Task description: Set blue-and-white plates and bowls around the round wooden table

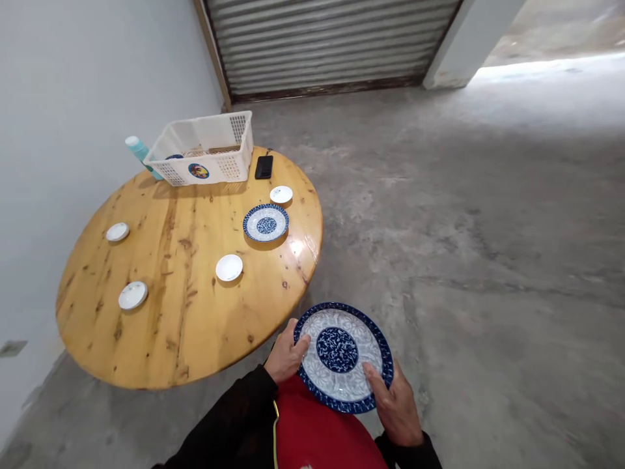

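Hands grasp a blue-and-white patterned plate (pixel 336 355), left hand (pixel 286 357) and right hand (pixel 396 407) on opposite rims, just off the near edge of the round wooden table (pixel 185 312); on the table lie a smaller matching plate (pixel 266 223), white saucers (pixel 229 268), a black phone (pixel 263 167); the white basket (pixel 205 153) at its far edge bears a round sticker (pixel 198 171), writing unreadable.

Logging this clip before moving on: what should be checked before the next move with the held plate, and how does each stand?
1. Grip on the blue-and-white plate: ok, left hand at its left rim, right hand at its lower right rim.
2. Plate level: ok, flat, face up.
3. Plate clear of the round wooden table: ok, held beyond its near edge.
4. Bare wood near that edge: ok, the small white saucer sits further in.
5. Plate underside: cannot tell, hidden.
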`<state>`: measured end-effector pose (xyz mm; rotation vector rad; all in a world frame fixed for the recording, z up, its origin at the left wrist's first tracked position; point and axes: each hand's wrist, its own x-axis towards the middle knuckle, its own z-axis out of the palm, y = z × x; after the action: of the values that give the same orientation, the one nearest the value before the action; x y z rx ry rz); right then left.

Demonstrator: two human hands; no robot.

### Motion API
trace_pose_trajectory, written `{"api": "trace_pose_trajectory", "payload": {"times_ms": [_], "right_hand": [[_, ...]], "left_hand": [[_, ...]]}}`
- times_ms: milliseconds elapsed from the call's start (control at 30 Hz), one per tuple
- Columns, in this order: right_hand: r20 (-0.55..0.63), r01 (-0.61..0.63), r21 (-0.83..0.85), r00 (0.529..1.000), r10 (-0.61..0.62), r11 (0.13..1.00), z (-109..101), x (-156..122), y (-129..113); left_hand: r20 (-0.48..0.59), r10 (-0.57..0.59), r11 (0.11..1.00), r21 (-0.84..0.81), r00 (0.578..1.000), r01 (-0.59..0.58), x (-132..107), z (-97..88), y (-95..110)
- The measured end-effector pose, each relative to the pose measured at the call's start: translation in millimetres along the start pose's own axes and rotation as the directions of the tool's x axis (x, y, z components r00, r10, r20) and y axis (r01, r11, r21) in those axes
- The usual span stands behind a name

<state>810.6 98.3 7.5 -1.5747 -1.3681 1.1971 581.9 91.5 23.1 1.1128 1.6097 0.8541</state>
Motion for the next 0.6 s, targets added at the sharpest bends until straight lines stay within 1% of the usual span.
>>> {"api": "trace_pose_trajectory", "payload": {"times_ms": [100, 167, 267, 333, 400, 467, 533, 600], "right_hand": [[0.035, -0.015, 0.027, 0.999, 0.014, 1.000, -1.9, 15.5, 5.4], [0.057, -0.019, 0.019, 0.998, 0.018, 1.000, -2.4, 31.4, 6.4], [0.099, -0.012, -0.026, 0.995, 0.014, 1.000, -1.1, 64.2, 3.0], [0.140, 0.012, -0.048, 0.990, -0.006, 0.999, 2.9, 92.2, -3.9], [0.197, 0.046, -0.065, 0.980, -0.033, 0.997, 10.7, 125.1, -15.2], [0.263, 0.088, -0.085, 0.963, -0.063, 0.992, 23.1, 161.6, -30.6], [0.338, 0.135, -0.104, 0.937, -0.093, 0.985, 40.1, 199.7, -48.3], [0.420, 0.166, -0.110, 0.902, -0.106, 0.980, 61.3, 236.6, -65.6]], "left_hand": [[-0.030, -0.011, 1.000, 0.006, 0.999, 0.012, 9.7, 5.5, 1.3], [-0.055, -0.014, 1.000, 0.001, 0.998, 0.014, 19.3, 8.0, 1.2], [-0.101, -0.027, 1.000, -0.014, 0.995, 0.025, 40.2, 9.1, 1.5], [-0.137, -0.047, 0.998, -0.044, 0.989, 0.042, 58.5, 6.2, 3.5], [-0.184, -0.083, 0.994, -0.083, 0.979, 0.069, 78.8, -0.7, 7.4], [-0.243, -0.126, 0.988, -0.119, 0.962, 0.100, 98.9, -11.4, 12.7], [-0.312, -0.169, 0.981, -0.147, 0.935, 0.128, 117.4, -24.8, 18.6], [-0.383, -0.201, 0.974, -0.178, 0.902, 0.141, 134.0, -39.9, 24.1]]}}
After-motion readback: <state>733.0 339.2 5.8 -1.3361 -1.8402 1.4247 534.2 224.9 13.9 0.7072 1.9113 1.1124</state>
